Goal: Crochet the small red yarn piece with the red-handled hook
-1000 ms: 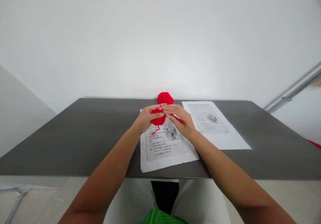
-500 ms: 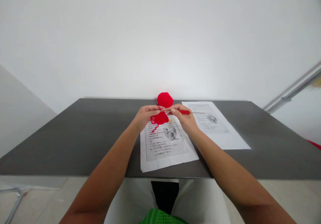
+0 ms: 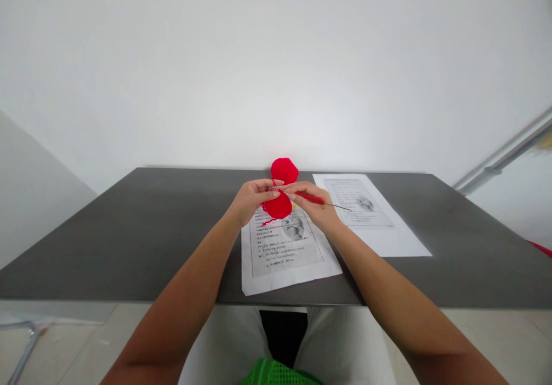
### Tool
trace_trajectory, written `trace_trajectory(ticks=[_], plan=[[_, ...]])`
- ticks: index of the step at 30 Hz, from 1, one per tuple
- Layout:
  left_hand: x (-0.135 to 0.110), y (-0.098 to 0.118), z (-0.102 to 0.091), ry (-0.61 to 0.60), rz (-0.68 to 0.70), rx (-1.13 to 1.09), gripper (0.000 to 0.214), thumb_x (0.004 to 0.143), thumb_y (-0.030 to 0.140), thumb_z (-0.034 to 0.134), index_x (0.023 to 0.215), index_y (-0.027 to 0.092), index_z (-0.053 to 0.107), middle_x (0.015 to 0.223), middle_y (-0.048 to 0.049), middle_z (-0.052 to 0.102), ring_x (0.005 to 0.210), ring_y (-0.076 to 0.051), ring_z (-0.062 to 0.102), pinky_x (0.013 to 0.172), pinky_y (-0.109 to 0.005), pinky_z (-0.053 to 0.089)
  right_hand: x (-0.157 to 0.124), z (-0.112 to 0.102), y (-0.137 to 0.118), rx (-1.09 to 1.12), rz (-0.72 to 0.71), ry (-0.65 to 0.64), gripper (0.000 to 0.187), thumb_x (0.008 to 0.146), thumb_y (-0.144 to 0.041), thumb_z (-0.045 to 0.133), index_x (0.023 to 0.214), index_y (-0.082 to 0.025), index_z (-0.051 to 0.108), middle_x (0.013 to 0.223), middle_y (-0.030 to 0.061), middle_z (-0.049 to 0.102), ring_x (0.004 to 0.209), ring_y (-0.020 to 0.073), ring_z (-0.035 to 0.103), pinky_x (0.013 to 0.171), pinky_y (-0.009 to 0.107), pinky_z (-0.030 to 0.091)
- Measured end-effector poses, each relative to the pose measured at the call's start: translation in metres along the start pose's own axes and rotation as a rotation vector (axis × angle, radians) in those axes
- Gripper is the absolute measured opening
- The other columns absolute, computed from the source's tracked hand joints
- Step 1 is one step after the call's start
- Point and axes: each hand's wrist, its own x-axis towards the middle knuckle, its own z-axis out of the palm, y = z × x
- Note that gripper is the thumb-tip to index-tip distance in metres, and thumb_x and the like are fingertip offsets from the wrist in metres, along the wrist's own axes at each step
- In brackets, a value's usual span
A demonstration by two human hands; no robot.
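Between my hands hangs a red crochet piece (image 3: 278,206), its loose yarn tail dangling at the lower left. My left hand (image 3: 254,197) pinches its upper edge between thumb and fingers. In my right hand (image 3: 314,202) is a crochet hook (image 3: 311,198) with a red handle and a metal shaft sticking out past the hand to the right. The hook's working tip meets the crochet piece beside my left fingertips; the exact stitch is too small to make out. Behind the hands lies a ball of red yarn (image 3: 284,170), with a strand leading to my left hand.
A printed sheet (image 3: 276,281) with a picture lies under the hands on the dark table (image 3: 129,241). A second printed sheet (image 3: 401,235) is to the right. The white wall (image 3: 276,68) rises directly behind the table's back edge.
The crochet piece has turned and now shows a rounder face. The hook has tilted, its right end lower than before. Both hands remain in nearly the same place.
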Motion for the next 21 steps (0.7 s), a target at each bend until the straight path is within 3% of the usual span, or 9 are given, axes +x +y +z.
trace_trajectory(ticks=[8, 21], plan=[[0.0021, -0.0041, -0.0005, -0.015, -0.140, 0.017, 0.025, 0.049, 0.025, 0.089, 0.066, 0.015, 0.074, 0.066, -0.0038, 0.073, 0.061, -0.014, 0.064, 0.068, -0.029, 0.050, 0.0005, -0.0047, 0.0080, -0.177, -0.248, -0.015, 0.013, 0.092, -0.023, 0.060, 0.097, -0.026, 0.072, 0.104, 0.0056, 0.075, 0.102, 0.0192, 0.068, 0.095, 0.041, 0.053], [0.0020, -0.0085, -0.0016, 0.050, -0.056, 0.150, 0.027, 0.054, 0.035, 0.086, 0.061, 0.015, 0.070, 0.062, -0.0022, 0.068, 0.057, -0.012, 0.058, 0.060, -0.025, 0.043, 0.0018, -0.0057, 0.0069, -0.277, -0.258, -0.063, 0.012, 0.092, -0.026, 0.061, 0.099, -0.026, 0.071, 0.106, 0.0060, 0.074, 0.103, 0.0192, 0.068, 0.095, 0.041, 0.053]])
